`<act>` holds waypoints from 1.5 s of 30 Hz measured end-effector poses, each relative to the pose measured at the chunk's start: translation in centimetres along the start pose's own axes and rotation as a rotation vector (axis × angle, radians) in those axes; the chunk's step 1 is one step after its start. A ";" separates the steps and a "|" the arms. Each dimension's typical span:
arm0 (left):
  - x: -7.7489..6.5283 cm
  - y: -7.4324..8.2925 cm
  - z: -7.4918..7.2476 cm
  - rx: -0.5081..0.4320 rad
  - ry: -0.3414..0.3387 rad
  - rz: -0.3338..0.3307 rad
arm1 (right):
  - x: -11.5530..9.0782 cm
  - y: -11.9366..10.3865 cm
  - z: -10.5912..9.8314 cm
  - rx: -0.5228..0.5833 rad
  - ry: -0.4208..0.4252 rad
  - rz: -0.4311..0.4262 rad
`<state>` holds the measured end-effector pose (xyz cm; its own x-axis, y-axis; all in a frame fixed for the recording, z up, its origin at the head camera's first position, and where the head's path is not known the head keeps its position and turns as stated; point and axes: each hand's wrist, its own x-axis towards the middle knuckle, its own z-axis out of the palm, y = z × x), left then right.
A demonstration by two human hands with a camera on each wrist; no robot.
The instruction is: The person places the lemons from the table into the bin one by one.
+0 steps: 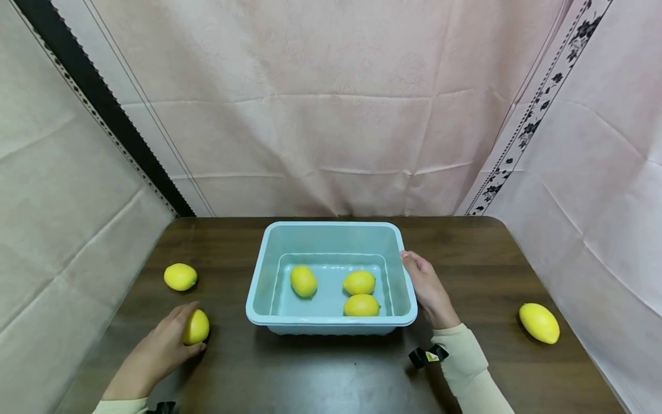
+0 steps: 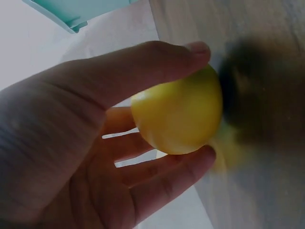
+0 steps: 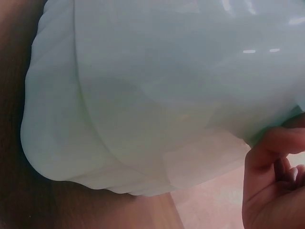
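On the left of the table my left hand (image 1: 161,347) grips a yellow lemon (image 1: 197,328). The left wrist view shows the thumb on one side of that lemon (image 2: 178,114) and fingers on the other, with the wooden surface close by. My right hand (image 1: 428,286) holds the right rim of a light blue plastic basin (image 1: 331,323). In the right wrist view the curled fingers meet the edge of the basin (image 3: 143,95). Inside the basin lie a lemon (image 1: 303,281) at the left and two more at the right, one lemon (image 1: 359,282) behind the other lemon (image 1: 361,305).
A loose lemon (image 1: 180,277) lies on the table behind my left hand. Another lemon (image 1: 539,323) lies near the right edge of the dark wooden table (image 1: 320,374). Pale cloth (image 1: 331,138) hangs behind the table and along both sides.
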<state>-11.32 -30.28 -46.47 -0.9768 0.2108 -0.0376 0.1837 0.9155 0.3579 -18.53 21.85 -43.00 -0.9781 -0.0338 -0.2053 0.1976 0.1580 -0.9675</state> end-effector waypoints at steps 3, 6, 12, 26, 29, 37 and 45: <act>0.3 -0.2 0.0 -0.016 0.032 0.000 | 0.2 -0.1 0.0 -0.004 0.002 -0.005; 0.7 -0.4 0.0 -0.034 0.044 -0.008 | 0.2 -0.2 0.0 0.000 -0.008 -0.007; 1.0 -0.6 0.3 -0.067 0.096 0.008 | 0.3 -0.4 -0.2 0.007 -0.009 0.001; 0.2 0.4 0.0 -0.120 0.194 0.029 | -0.2 -0.4 -0.4 0.033 0.009 -0.002; 0.0 0.5 -0.2 -0.112 0.201 0.026 | -0.1 -0.3 -0.3 0.036 0.000 -0.003; -0.2 1.5 -1.0 -0.126 0.260 -0.005 | -0.3 -0.3 -0.1 0.038 -0.009 0.013; -0.2 2.6 -1.7 -0.150 0.387 0.023 | -0.3 -0.3 0.0 0.041 -0.014 0.006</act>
<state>-10.85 -28.48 -43.93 -0.9472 0.0599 0.3149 0.2156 0.8461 0.4875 -18.29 21.78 -42.66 -0.9760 -0.0467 -0.2125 0.2059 0.1178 -0.9715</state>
